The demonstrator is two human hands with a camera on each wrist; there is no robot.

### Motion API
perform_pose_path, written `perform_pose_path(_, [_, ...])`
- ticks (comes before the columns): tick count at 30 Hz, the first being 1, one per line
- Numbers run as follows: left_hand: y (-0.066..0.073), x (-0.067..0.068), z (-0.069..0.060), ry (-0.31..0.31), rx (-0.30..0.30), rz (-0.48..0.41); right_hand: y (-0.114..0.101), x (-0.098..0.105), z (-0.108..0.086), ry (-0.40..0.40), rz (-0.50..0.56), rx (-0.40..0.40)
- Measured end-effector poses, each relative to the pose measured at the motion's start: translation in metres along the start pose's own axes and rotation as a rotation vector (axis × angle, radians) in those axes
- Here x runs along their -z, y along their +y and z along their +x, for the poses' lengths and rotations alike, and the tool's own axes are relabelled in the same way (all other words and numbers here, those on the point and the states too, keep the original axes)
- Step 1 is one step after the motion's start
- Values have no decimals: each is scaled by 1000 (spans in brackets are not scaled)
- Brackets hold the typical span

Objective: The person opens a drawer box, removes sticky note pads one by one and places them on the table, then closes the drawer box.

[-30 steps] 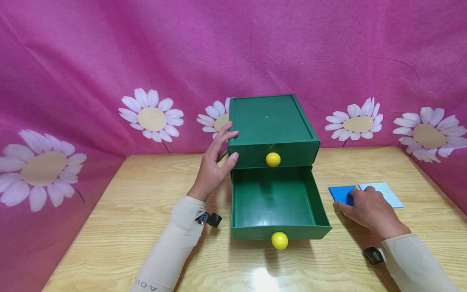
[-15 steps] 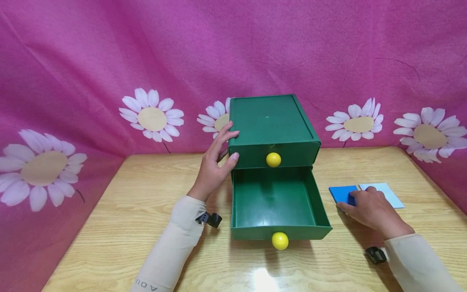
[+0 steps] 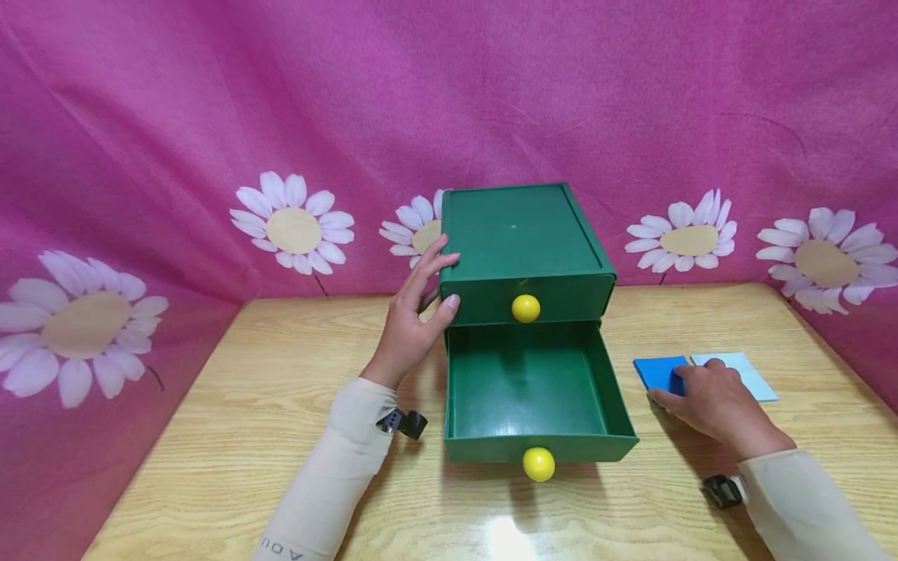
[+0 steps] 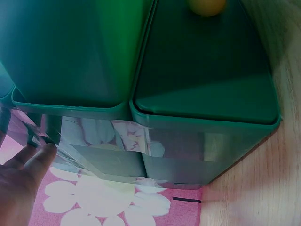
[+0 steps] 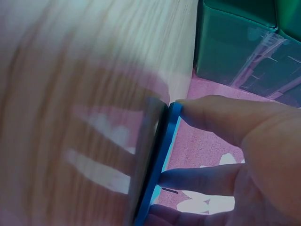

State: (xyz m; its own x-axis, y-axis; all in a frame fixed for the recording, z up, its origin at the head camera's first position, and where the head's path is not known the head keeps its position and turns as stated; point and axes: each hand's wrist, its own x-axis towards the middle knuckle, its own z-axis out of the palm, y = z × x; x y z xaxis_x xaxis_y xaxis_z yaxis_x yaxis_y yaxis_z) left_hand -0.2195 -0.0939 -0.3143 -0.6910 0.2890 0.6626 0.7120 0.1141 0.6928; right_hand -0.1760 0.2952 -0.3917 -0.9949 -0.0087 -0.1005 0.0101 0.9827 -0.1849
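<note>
While the left hand [image 3: 405, 319] rests, fingers loose, against the green cabinet [image 3: 519, 234], the right hand [image 3: 715, 401] pinches the blue square [image 3: 656, 372], which lies at its thumb and fingertips. Pale-blue square [image 3: 751, 378] just beyond its knuckles; pulled-out lower drawer [image 3: 484, 449] to its left.

Screened-off spot, home or workplace unclear: wood-grain table [image 3: 281, 351]; creased pink cloth [image 3: 449, 93] upright behind table and along its left and right sides; big white daisies [image 3: 293, 230] across cloth.
</note>
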Motion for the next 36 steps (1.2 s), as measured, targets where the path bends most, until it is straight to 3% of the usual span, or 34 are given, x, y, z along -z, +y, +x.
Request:
perform_pose_path(14, [-1, 0, -1, -3, 10, -4, -1, 1, -1, -4, 23, -29])
perform_pose_path(27, [0, 0, -1, -1, 7, 0, -7, 8, -4, 43, 87, -11])
perform_pose_path(36, [-1, 0, -2, -6, 13, -2, -18, 17, -11, 100, 146, 88])
